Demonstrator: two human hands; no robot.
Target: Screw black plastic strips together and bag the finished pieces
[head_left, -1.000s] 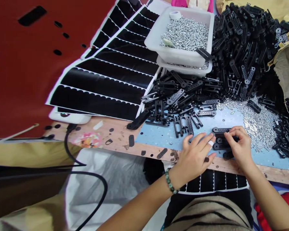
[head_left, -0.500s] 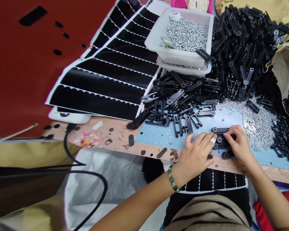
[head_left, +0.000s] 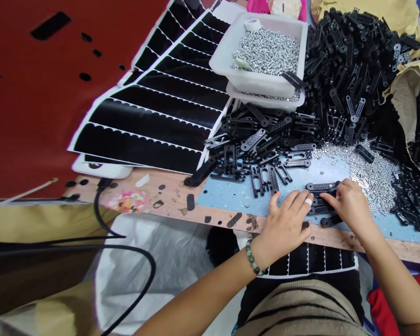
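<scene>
My left hand (head_left: 287, 224) lies on the blue mat (head_left: 231, 193) near the table's front edge, fingers stretched out, a white tape strip on one finger touching a short row of black plastic brackets (head_left: 320, 186). My right hand (head_left: 348, 205) rests on the same brackets from the right, fingers curled and pressed down on them. What its fingertips pinch is hidden. A bead bracelet circles my left wrist.
A big heap of black brackets (head_left: 346, 70) fills the back right. A white tub of silver screws (head_left: 266, 46) stands behind. Loose screws (head_left: 371, 168) lie right of my hands. Black scalloped sticker sheets (head_left: 161, 112) fan out at left, one on my lap. A black cable (head_left: 133, 252) hangs below.
Both hands stay on the row of brackets; my right hand has lowered onto them and shifted slightly. The camera has tilted a little.
</scene>
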